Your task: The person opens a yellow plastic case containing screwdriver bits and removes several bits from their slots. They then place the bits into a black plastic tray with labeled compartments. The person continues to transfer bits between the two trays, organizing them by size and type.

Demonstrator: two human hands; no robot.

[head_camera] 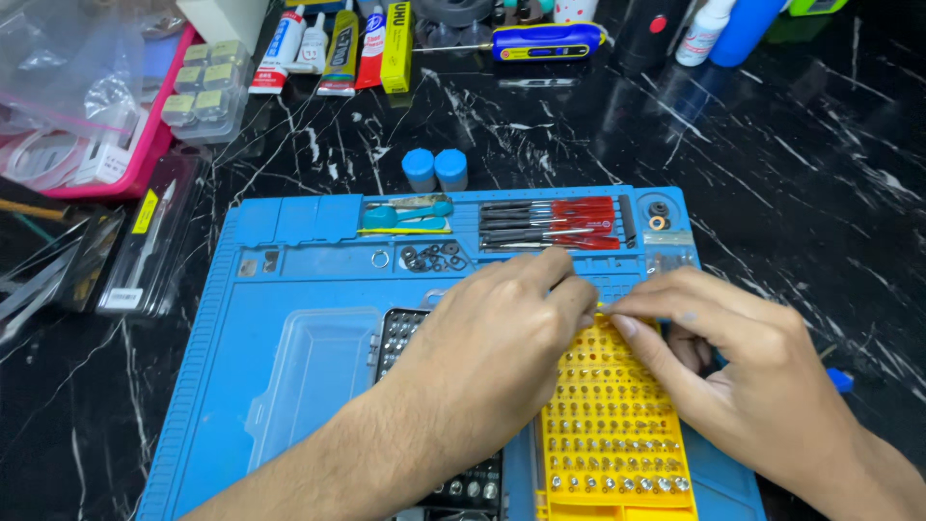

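We have both hands over the yellow bit rack (615, 425), which lies on the blue mat (289, 289) on the black marbled desk (791, 174). Our left hand (502, 338) and right hand (733, 357) meet at the rack's far edge, fingertips pinched narrow around something small and yellowish there; it is too tiny and too covered to tell what it is, or which hand truly has it. A second, black rack (400, 333) shows just beside the yellow one, mostly under our left forearm.

To do this well, we judge we should keep the pinch light and work straight up, so the neighbouring bits stay seated in their rows. Bracing the heel of the right hand on the mat would steady the rack. The clear lid (313, 381) lies to the left, out of the way, and the red screwdrivers (555, 224) sit in the mat's far tray, within reach.
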